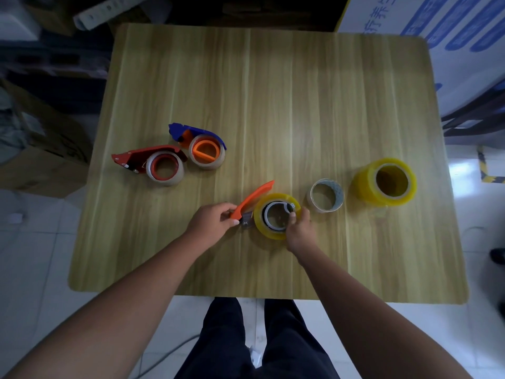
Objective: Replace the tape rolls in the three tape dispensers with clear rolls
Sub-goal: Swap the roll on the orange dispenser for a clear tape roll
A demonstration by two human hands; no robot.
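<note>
Toward the near side of the surface (300, 105), the left hand (210, 222) pinches the orange dispenser (257, 191) by its handle while the right hand (299, 233) grips the yellow roll (266, 228) seated on it, which could jam or drag the dispenser if pulled askew.

The desk (273, 91) looks like smooth wood-grain laminate with a soft sheen. The dispensers (257, 195) look like glossy plastic. The yellow roll (360, 184) is shiny, translucent film. The floor (470, 192) is glossy tile.

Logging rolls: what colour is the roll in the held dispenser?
The roll is yellow; head view shows it best.
</note>
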